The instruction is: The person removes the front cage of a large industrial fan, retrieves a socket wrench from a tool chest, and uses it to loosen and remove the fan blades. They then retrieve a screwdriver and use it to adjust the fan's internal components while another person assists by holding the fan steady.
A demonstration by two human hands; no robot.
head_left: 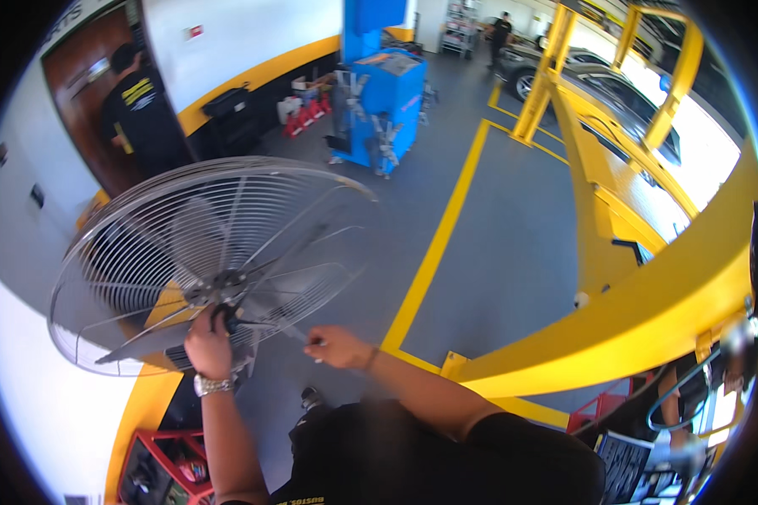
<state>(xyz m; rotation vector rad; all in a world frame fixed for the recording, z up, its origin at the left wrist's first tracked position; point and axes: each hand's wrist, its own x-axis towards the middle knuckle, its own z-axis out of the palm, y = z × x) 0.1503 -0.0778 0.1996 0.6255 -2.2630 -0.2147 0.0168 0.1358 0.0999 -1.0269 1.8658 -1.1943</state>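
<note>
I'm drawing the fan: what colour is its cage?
The fan cage is silvery grey, in the head view.

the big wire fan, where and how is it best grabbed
The fan is probably best taken by its round outer rim, coming from the person's left: fingers could curl round the thin edge there, outside the blades. The middle looks a poorer hold, with the left hand at the hub and blades spreading around it.
</note>
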